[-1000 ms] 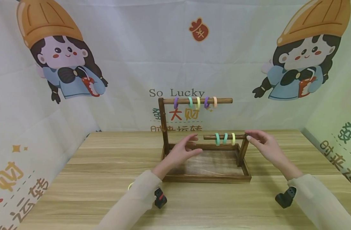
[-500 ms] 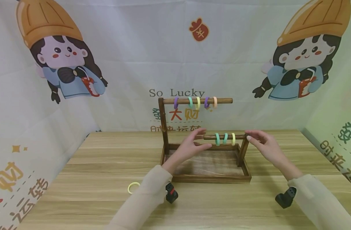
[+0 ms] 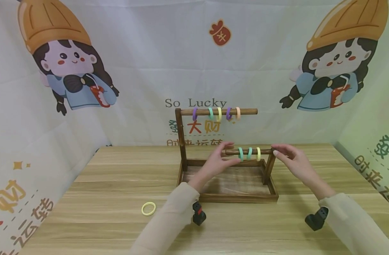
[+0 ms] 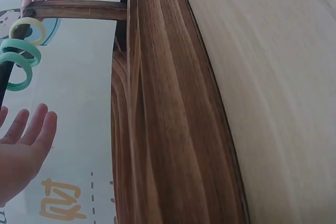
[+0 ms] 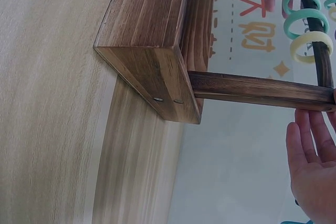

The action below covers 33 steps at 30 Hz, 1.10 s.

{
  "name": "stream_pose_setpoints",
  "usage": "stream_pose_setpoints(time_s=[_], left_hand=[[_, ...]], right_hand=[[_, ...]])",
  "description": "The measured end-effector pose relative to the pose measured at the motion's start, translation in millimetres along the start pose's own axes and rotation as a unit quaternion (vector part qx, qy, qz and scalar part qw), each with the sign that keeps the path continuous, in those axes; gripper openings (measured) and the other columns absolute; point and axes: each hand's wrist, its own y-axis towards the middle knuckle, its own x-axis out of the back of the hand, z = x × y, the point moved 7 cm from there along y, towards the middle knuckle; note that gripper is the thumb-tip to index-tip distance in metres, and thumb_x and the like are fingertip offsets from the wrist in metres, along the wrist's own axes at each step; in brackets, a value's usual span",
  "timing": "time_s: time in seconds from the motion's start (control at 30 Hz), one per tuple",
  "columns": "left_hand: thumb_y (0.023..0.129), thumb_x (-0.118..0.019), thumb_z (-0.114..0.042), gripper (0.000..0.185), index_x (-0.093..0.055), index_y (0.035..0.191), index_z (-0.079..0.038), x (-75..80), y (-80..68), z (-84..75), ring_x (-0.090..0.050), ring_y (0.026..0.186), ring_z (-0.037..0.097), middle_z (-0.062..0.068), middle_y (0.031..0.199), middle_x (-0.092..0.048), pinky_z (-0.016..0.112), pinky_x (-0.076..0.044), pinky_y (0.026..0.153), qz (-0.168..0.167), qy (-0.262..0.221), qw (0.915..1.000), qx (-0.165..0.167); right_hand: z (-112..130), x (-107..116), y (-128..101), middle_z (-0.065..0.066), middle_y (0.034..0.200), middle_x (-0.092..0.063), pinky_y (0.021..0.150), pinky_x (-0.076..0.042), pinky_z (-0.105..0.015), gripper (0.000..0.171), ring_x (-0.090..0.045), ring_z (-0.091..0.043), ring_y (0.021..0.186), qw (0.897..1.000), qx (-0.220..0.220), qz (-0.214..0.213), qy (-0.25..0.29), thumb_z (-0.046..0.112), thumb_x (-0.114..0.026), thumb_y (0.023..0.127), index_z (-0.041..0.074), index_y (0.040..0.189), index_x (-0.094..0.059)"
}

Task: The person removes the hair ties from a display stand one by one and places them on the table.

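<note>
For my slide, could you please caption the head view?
Left hand reaches the lower rod's rings; right hand steadies its post end.

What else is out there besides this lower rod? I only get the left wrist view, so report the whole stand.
Observer: The stand has a higher rod carrying five rings: purple, green, yellow, purple, orange.
Operator: Check the table for strays.
Observer: One loose yellow ring lies on the table, left of the stand.
Operator: Place the right hand for me.
Observer: The right hand touches the right end of the lower rod, fingers straight.
</note>
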Motion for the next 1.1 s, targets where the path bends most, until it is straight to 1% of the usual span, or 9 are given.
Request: stream_pose_setpoints(time_s=[0.27,0.4,0.47,0.67,0.87,1.1], left_hand=[[0.078,-0.068,-0.014,0.060,-0.038,0.130,-0.013,-5.6,2.5,2.2,-0.051,0.103,0.024,0.008,0.122,-0.044,0.029,-0.045,0.078,-0.008,-0.052,0.9985,0.010],[0.079,-0.067,-0.011,0.059,-0.037,0.130,-0.011,-7.7,4.2,3.1,-0.051,0.103,0.027,0.009,0.120,-0.046,0.030,-0.045,0.078,-0.012,-0.069,0.9975,0.007],[0.078,-0.068,-0.011,0.059,-0.038,0.129,-0.011,-8.5,4.3,3.1,-0.051,0.103,0.028,0.009,0.118,-0.047,0.030,-0.045,0.077,-0.016,-0.071,0.9973,0.009],[0.078,-0.069,-0.015,0.056,-0.041,0.126,-0.012,-11.8,3.4,2.4,-0.052,0.100,0.022,0.006,0.115,-0.050,0.029,-0.046,0.076,-0.027,-0.067,0.9973,0.011],[0.078,-0.068,-0.013,0.053,-0.043,0.125,-0.011,-13.5,3.4,0.4,-0.053,0.101,0.025,0.007,0.113,-0.052,0.030,-0.045,0.077,-0.032,-0.067,0.9972,0.001],[0.078,-0.069,-0.014,0.050,-0.046,0.122,-0.013,-12.9,2.2,-0.8,-0.053,0.099,0.023,0.003,0.108,-0.053,0.028,-0.046,0.075,-0.038,-0.068,0.9969,0.004]], right_hand=[[1,0,0,-0.017,0.118,-0.051,0.076,-0.038,-0.014,0.040,-0.045,0.002,0.098,1.000,0.003,0.000,0.002,0.026,-0.046,0.093,-0.001,0.122,-0.049],[1,0,0,-0.017,0.118,-0.051,0.076,-0.038,-0.014,0.039,-0.045,0.003,0.097,1.000,0.009,0.001,0.005,0.024,-0.046,0.093,-0.001,0.122,-0.049],[1,0,0,-0.017,0.118,-0.051,0.076,-0.038,-0.013,0.038,-0.045,0.003,0.098,1.000,0.011,0.001,0.003,0.024,-0.046,0.093,-0.001,0.122,-0.049],[2,0,0,-0.017,0.118,-0.051,0.076,-0.038,-0.014,0.038,-0.045,0.003,0.098,1.000,0.009,0.001,-0.001,0.025,-0.047,0.093,0.000,0.122,-0.050],[1,0,0,-0.016,0.118,-0.051,0.076,-0.038,-0.014,0.038,-0.045,0.003,0.098,1.000,0.007,0.001,-0.001,0.024,-0.046,0.093,0.000,0.122,-0.049],[0,0,-1,-0.016,0.119,-0.051,0.076,-0.038,-0.015,0.039,-0.045,0.001,0.098,1.000,0.004,0.003,-0.003,0.025,-0.046,0.093,0.001,0.123,-0.049]])
